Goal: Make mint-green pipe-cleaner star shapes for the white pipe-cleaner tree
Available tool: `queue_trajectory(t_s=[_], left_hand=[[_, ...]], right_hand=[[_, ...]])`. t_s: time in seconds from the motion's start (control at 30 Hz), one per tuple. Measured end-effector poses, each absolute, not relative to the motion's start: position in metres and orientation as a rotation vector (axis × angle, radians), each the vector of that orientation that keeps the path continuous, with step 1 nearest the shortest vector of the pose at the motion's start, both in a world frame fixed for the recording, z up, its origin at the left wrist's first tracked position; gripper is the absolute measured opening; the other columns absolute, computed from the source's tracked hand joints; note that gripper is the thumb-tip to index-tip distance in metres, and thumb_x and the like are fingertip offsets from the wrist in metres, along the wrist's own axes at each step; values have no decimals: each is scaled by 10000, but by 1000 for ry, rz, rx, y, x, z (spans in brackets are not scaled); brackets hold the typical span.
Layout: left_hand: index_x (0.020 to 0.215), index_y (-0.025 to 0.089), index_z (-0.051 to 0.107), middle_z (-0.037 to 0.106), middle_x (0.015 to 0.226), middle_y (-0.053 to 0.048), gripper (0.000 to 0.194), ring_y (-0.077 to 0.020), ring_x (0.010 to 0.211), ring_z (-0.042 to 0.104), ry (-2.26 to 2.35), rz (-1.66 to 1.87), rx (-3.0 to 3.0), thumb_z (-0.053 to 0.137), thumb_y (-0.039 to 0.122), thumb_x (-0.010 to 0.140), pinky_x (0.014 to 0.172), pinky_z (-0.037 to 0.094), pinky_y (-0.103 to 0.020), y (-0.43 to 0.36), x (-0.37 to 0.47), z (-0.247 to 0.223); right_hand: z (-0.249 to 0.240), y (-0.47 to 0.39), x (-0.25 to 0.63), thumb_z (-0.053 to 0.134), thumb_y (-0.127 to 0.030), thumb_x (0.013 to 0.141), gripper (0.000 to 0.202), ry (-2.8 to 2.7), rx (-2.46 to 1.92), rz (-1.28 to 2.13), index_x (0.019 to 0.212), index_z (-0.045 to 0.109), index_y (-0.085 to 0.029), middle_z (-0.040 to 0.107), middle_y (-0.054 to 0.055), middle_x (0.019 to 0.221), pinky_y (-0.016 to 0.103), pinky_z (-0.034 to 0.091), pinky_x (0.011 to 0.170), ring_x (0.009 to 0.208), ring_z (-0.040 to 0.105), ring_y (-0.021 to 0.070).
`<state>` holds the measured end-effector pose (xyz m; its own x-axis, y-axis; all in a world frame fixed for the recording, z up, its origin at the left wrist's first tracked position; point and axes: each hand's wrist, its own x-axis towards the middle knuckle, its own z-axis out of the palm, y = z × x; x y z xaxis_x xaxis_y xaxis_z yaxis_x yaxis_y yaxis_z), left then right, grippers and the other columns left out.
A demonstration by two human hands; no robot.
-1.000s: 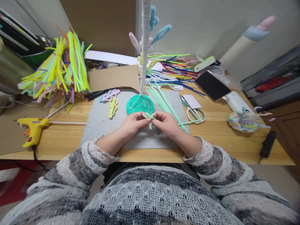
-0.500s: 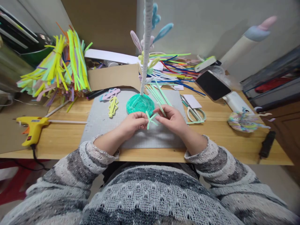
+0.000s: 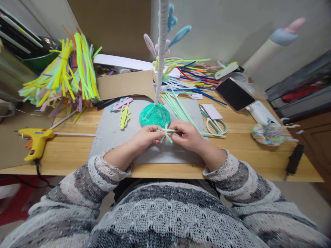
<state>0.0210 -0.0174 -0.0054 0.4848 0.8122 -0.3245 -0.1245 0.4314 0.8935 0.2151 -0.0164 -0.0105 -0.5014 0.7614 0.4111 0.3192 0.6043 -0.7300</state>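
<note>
Pale green pipe cleaners (image 3: 167, 131), crossed in a star shape, are held between my two hands just in front of a round green base (image 3: 154, 115). My left hand (image 3: 147, 135) pinches the left side of the star, fingers closed. From the right, my right hand (image 3: 186, 135) grips a light green strand lying across the star's centre; its fingertips are partly hidden. A white wrapped stem (image 3: 160, 51) rises from the base, with pastel pipe-cleaner loops and flowers behind it. Loose pale green pipe cleaners (image 3: 178, 106) lie on the grey cutting mat (image 3: 111, 144) beyond my right hand.
A yellow hot glue gun (image 3: 36, 141) lies left. White-handled scissors (image 3: 216, 126) and a phone (image 3: 235, 93) are right. Yellow (image 3: 125, 117) and pink-purple shaped pieces (image 3: 122, 104) rest on the mat. Bundled pipe cleaners (image 3: 62, 75) stand at back left, near cardboard (image 3: 126, 84).
My right hand has moved slightly left and closer to my left hand. The strand in it now lies across the star, which has turned a little.
</note>
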Motion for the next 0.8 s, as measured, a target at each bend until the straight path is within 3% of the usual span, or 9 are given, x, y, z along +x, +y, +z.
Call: queue_trajectory(t_s=[0.6,0.8], left_hand=[[639,121,606,638,602,-27,194,-70,503,506,893,656,1020,739,261,661,514,364,-211,-16,22,-12],[713,134,576,663,629,-26,165,-104,547,611,889,702,904,721,200,670,541,434,-211,-17,21,-6]], right_hand=[[-15,-18,210,532,-84,742,150,-2132,-797,688,789,622,-194,625,25,755,256,419,605,672,552,137],[-8,-16,216,573,-176,827,115,-2142,-854,692,919,636,-202,654,53,873,285,444,659,784,590,170]])
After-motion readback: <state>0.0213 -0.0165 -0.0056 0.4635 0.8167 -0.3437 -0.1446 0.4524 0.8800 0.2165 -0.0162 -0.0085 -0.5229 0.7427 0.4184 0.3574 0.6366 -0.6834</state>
